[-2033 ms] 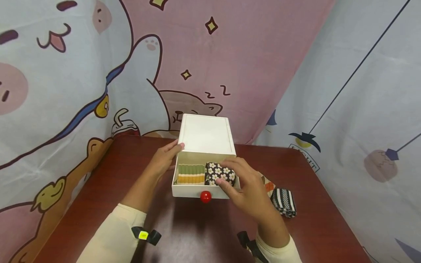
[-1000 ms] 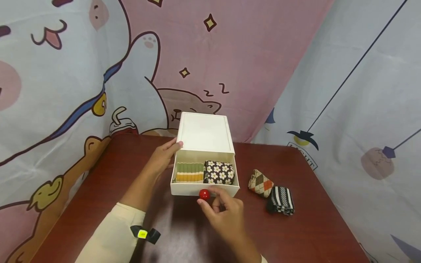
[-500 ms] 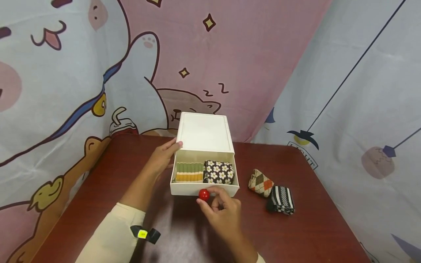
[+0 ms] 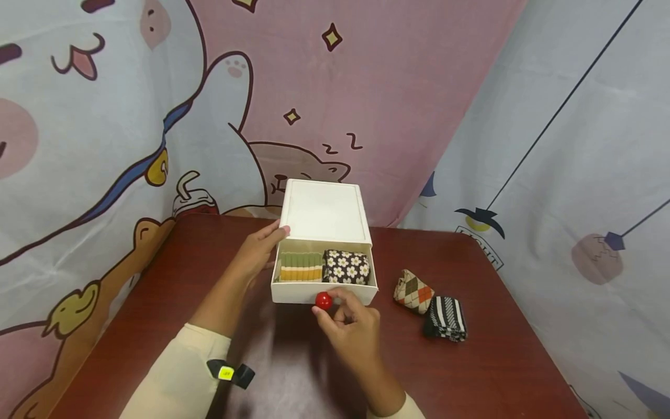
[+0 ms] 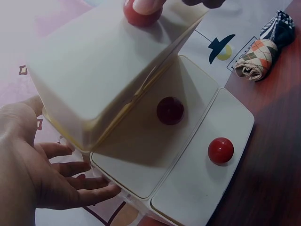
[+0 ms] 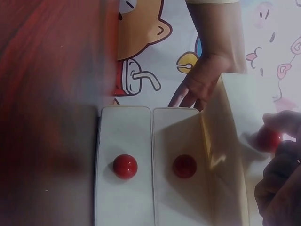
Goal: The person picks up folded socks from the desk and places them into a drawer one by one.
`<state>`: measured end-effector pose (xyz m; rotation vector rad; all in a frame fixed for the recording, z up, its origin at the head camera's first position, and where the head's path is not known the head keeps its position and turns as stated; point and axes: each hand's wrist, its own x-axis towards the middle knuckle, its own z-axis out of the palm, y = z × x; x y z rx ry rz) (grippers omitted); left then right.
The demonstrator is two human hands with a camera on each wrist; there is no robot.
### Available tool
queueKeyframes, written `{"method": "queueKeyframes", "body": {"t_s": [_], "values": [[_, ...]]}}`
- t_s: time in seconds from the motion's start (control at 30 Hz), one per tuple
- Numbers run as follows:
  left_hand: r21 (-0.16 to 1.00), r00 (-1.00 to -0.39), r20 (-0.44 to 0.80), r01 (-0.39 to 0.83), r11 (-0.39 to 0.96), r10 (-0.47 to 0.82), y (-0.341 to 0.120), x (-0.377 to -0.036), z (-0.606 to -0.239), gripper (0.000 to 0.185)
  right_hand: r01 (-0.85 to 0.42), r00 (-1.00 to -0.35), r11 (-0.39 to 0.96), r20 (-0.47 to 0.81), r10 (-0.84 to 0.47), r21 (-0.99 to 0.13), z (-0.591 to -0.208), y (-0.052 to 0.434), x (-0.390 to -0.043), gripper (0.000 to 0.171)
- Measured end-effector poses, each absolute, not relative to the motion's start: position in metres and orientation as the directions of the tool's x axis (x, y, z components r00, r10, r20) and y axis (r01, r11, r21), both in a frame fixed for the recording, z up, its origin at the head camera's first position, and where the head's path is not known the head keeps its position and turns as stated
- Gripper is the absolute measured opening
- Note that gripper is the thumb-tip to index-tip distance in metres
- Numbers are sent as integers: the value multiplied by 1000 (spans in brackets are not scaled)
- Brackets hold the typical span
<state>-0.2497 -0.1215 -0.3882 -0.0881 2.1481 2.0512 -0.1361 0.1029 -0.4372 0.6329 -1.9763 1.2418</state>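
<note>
A white drawer box [image 4: 323, 210] stands on the red-brown table [image 4: 471, 372]. Its top drawer [image 4: 293, 294] is pulled out. Inside lie a green-and-yellow striped sock roll [image 4: 300, 266] and a black floral sock roll [image 4: 346, 267]. My right hand [image 4: 332, 304] pinches the drawer's red knob [image 4: 323, 301], which also shows in the wrist views [image 5: 141, 13] [image 6: 270, 139]. My left hand [image 4: 264, 241] rests with straight fingers against the box's left side; the left hand [image 5: 61, 176] lies flat beside the lower drawers.
An argyle sock roll [image 4: 413, 291] and a black-and-white striped sock roll [image 4: 446, 318] lie on the table right of the box. Two lower drawers are shut, each with a red knob [image 6: 125, 166] [image 6: 184, 166]. Printed cloth hangs behind and to the right.
My right hand let go of the floral sock roll, dropped to the red knob and pinched it. The drawer has since slid a little way back into the box. The left hand stayed put.
</note>
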Motion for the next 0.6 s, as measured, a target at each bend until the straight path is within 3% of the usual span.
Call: {"method": "queueKeyframes", "body": {"t_s": [0.6], "values": [[984, -981, -179, -177, 24, 80, -123, -250, -387, 72, -655, -666, 481, 746, -5, -582, -427, 94, -172, 31]]}}
